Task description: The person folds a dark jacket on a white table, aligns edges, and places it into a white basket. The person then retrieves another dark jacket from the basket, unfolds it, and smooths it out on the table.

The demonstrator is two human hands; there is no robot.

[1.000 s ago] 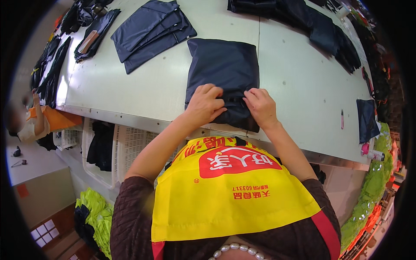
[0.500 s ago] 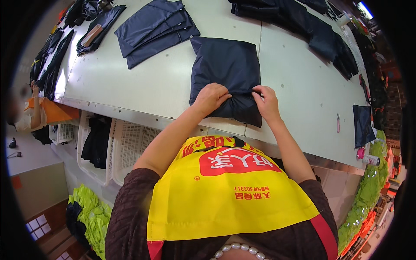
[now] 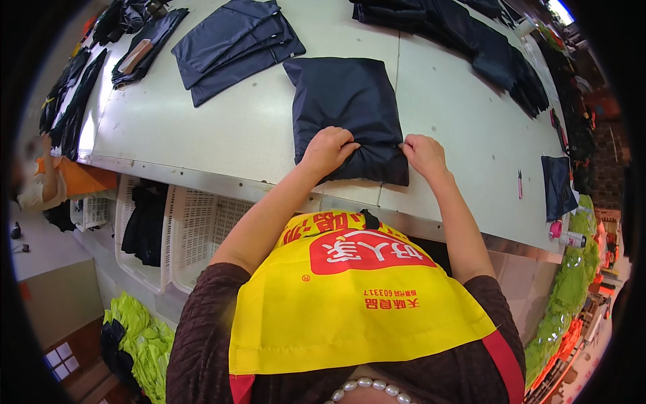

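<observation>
Fingers of both hands (image 3: 328,149) (image 3: 422,152) pinch the folded dark garment (image 3: 348,114); flat pieces (image 3: 232,46) lie beyond.

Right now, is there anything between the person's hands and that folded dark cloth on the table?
Nothing visible stands between them. The left hand and the right hand both rest directly on the near edge of the folded dark cloth, fingers gripping it. The pale table around it is bare up to the other dark pieces farther back.

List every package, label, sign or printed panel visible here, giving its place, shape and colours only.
Printed panel: on the yellow apron at the person's chest, rounded red patch with white characters.
Small printed lines: below that patch, red on yellow.
No other labels can be made out.
</observation>
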